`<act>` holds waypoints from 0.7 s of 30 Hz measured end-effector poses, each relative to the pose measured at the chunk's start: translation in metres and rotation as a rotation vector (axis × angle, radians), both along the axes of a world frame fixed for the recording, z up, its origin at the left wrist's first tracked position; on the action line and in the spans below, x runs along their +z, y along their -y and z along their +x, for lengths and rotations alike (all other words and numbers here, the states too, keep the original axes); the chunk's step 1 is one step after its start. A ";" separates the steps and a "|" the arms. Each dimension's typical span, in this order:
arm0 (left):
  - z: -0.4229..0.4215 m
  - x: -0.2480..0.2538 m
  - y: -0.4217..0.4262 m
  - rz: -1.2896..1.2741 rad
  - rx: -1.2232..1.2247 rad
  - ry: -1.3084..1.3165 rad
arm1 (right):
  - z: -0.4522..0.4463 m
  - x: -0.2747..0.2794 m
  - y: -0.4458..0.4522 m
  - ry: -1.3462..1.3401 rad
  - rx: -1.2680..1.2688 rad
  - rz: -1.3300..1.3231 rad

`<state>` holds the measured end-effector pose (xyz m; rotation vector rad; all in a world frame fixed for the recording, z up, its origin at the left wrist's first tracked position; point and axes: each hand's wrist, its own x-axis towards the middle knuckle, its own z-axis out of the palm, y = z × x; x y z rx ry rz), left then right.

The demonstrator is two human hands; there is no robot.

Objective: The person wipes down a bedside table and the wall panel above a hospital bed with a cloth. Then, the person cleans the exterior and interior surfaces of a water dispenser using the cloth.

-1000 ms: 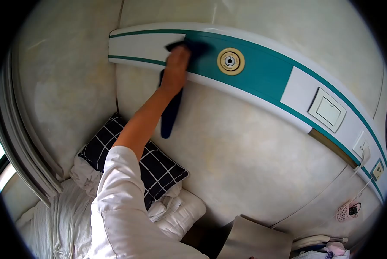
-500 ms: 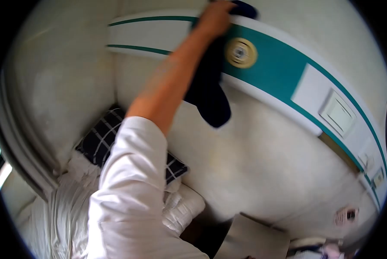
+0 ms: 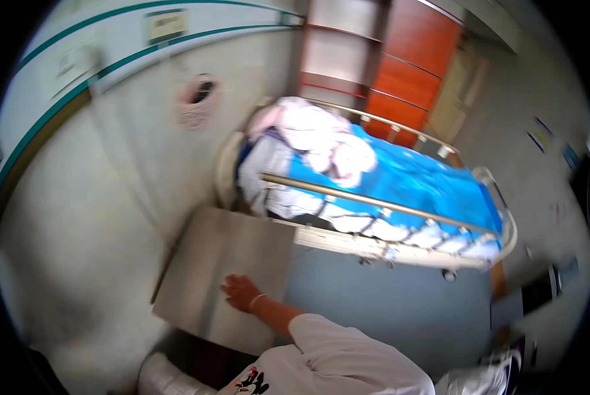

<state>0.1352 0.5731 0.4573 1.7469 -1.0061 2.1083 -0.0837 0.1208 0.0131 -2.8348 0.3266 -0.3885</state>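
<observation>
My right hand, with a thin band at its wrist, reaches left over the grey top of a bedside cabinet. Its fingers look outstretched and apart, with nothing visible in them. Motion blur hides whether the palm touches the surface. A short white sleeve covers the upper arm, and part of a cartoon print shows on the shirt. My left hand is out of the picture, and so is the dark cloth it held earlier.
Beyond the cabinet stands a railed bed with a blue sheet and a heaped pink-white quilt. A red-brown wardrobe is behind it. The wall runs along the left, carrying a green-striped panel.
The view has swung right, from the wall panel and checked pillow to the cabinet and railed bed. My left hand with the dark cloth has left view; my right hand has appeared.
</observation>
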 end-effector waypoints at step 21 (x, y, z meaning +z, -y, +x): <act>-0.425 -0.310 0.458 0.447 -1.147 -2.370 | -0.349 0.030 0.053 0.513 -0.046 1.996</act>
